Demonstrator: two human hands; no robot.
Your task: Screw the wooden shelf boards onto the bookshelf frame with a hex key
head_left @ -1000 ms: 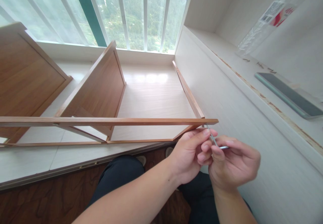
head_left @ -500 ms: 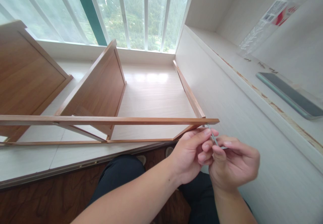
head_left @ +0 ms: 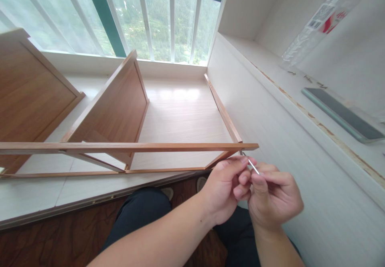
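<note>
A thin metal hex key (head_left: 253, 166) slants up toward the right end of a long brown wooden rail (head_left: 168, 147), its tip at the rail's underside. Around the key's shaft, just below the rail, the fingers of my left hand (head_left: 224, 186) are closed. My right hand (head_left: 275, 196) pinches the lower end of the key between thumb and index finger. The bent part of the key is hidden by those fingers. A narrow wooden piece (head_left: 224, 110) meets the rail near the key's tip and runs back toward the window.
Wooden panels, one in the middle (head_left: 111, 106) and one at left (head_left: 36, 94), stand joined to the rail. On the right ledge lie a phone (head_left: 343, 114), several small screws (head_left: 314, 81) and a clear plastic bottle (head_left: 315, 30). A white wall (head_left: 270, 130) borders my right side.
The key has turned slightly; its bent end, visible earlier at my right fingertips, is now covered. Both hands keep their grip. The whole view has shifted a little.
</note>
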